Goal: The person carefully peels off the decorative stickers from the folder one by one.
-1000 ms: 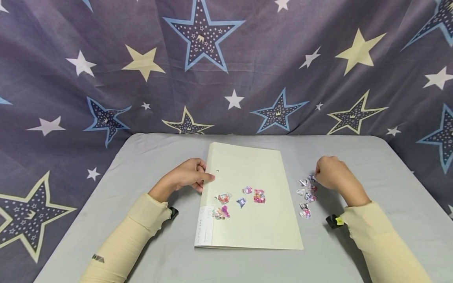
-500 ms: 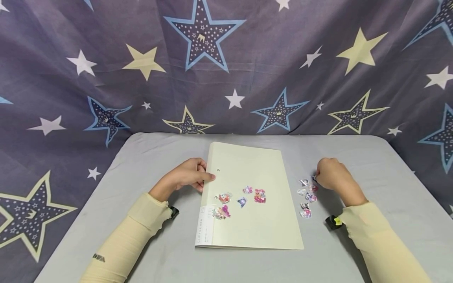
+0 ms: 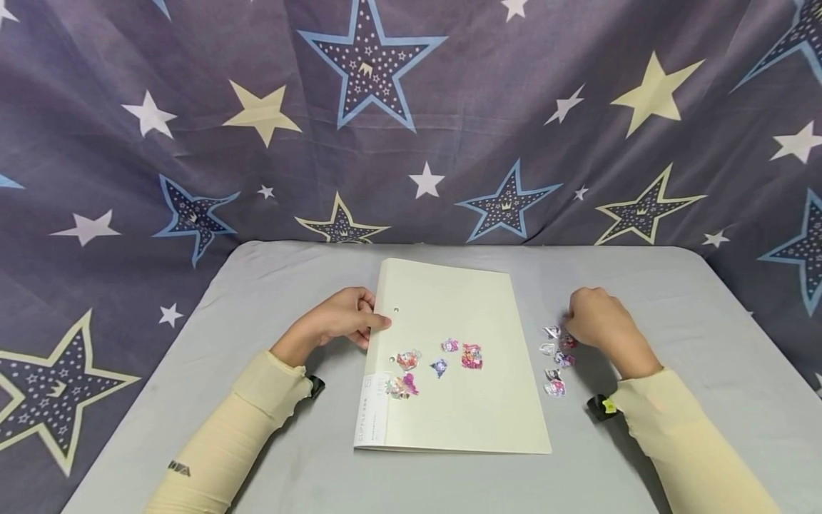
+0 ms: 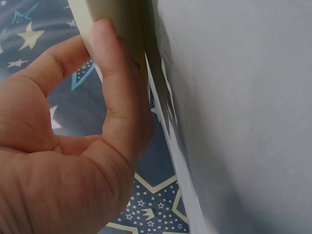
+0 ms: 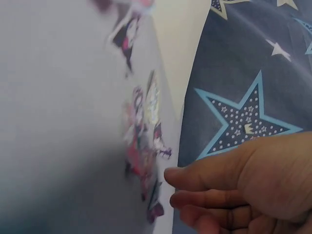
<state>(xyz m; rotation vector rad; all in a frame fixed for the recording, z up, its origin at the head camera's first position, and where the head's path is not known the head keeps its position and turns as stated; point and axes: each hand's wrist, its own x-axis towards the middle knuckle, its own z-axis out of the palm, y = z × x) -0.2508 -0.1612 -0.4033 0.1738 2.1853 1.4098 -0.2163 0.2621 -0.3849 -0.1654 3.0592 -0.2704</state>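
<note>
A cream clip file (image 3: pixel 462 300) lies closed on the table. My left hand (image 3: pixel 337 316) pinches its left edge, thumb on the cover and fingers at the spine (image 4: pixel 117 14). Small shiny stickers, such as a pink square one (image 3: pixel 472 356), lie on the lower half of the cover. Right of the file, several more cartoon stickers (image 3: pixel 564 359) are gathered loosely. My right hand (image 3: pixel 600 320) is at the top of this group, fingers bent. In the right wrist view its thumb (image 5: pixel 183 178) and forefinger sit close beside the stickers (image 5: pixel 141 146), with none showing between them.
Grey cloth covers the table (image 3: pixel 289 457). Behind it hangs a dark curtain (image 3: pixel 398 157) patterned with stars. A white label (image 3: pixel 370 410) marks the lower left of the file. Black straps, one at the right wrist (image 3: pixel 601 407), show below both sleeves.
My right hand has shifted slightly left over the stickers and now covers a dark one that showed at its fingertips. The left hand and the file have stayed in place.
</note>
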